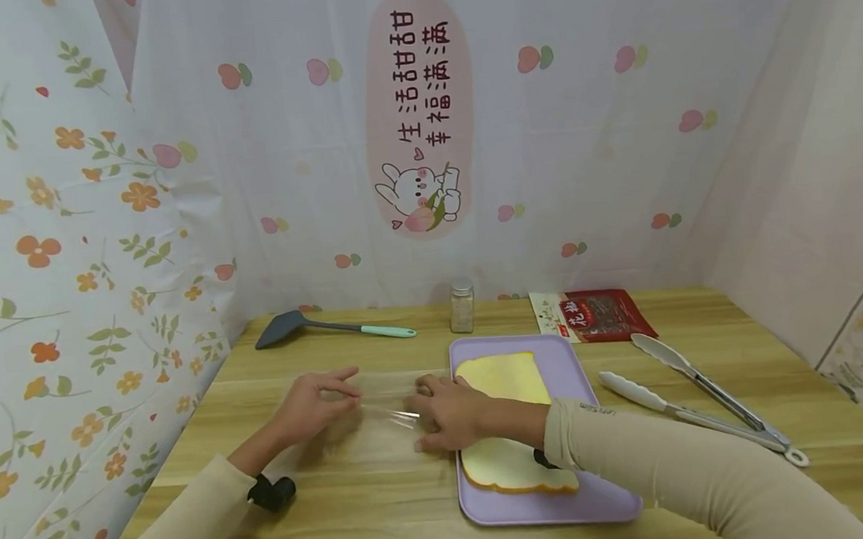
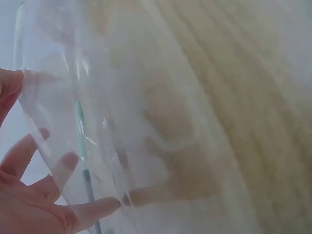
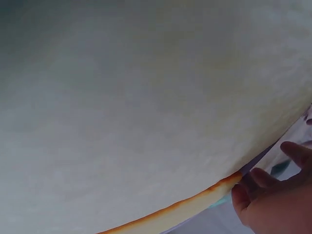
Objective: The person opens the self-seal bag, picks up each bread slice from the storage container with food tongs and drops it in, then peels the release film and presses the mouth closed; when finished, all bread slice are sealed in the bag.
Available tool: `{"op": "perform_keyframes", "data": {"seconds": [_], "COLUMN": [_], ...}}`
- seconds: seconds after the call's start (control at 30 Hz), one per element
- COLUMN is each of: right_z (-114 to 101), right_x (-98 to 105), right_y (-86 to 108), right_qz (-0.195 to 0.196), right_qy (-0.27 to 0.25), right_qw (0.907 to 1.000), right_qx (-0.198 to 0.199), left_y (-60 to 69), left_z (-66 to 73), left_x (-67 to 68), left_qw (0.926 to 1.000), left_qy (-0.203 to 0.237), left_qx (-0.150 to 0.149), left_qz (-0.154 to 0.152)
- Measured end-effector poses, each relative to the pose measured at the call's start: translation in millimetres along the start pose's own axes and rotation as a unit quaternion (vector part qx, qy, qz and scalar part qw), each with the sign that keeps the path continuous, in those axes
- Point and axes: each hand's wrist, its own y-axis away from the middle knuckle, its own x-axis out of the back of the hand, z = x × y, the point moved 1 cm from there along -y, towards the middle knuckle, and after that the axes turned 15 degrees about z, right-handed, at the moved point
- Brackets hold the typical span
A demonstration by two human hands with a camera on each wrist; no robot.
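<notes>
A thin sheet of clear plastic film point(image 1: 404, 419) spans the gap between both hands above the table. On its left side, my left hand point(image 1: 313, 407) holds the film. In the left wrist view the film point(image 2: 122, 117) shows glossy folds across that hand's fingers point(image 2: 92, 209). My right hand point(image 1: 449, 414) grips the film's other side, reaching across a large bread slice point(image 1: 505, 465). The slice is pale with a browned crust, yellower at its far end, and lies on a purple tray point(image 1: 561, 359). It fills most of the right wrist view, with the right fingers point(image 3: 261, 178) beside its crust.
A dark spatula point(image 1: 281, 328) with a mint handle lies at the back left. Behind the tray stand a glass spice jar point(image 1: 462, 307) and a red-and-white spice packet point(image 1: 603, 314). White-tipped tongs point(image 1: 698, 384) lie to the right. Printed curtains point(image 1: 431, 269) surround the wooden table.
</notes>
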Motion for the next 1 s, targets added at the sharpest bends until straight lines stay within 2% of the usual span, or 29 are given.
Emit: {"op": "perform_keyframes", "data": {"seconds": [0.1,0.33,0.5,0.87,1.0], "right_z": [-1.9,-2.8,-4.2,-7.5,-11.8], "right_x": [2.0,2.4,4.0,5.8,5.2], "right_y": [-0.3,-1.2,0.2,0.3,0.5], "right_qz": [-0.007,-0.029,-0.038,-0.073,-0.084], "right_qy": [0.01,0.024,0.024,0.029,0.052], "right_qw": [0.9999,0.9993,0.999,0.9969,0.9951], "right_qx": [0.011,-0.003,0.004,-0.005,0.001], "left_y": [-1.0,-3.1,-3.3,-3.2,-2.6], "left_z": [1.9,5.8,7.1,3.7,4.3], "left_x": [1.8,3.8,4.6,0.6,0.3], "left_qw": [0.9999,0.9991,0.9982,0.9975,0.9976], "left_qy": [0.009,0.024,0.037,0.053,0.055], "left_qx": [0.008,0.025,0.029,0.034,0.027], "left_qz": [0.009,0.026,0.037,0.031,0.031]}}
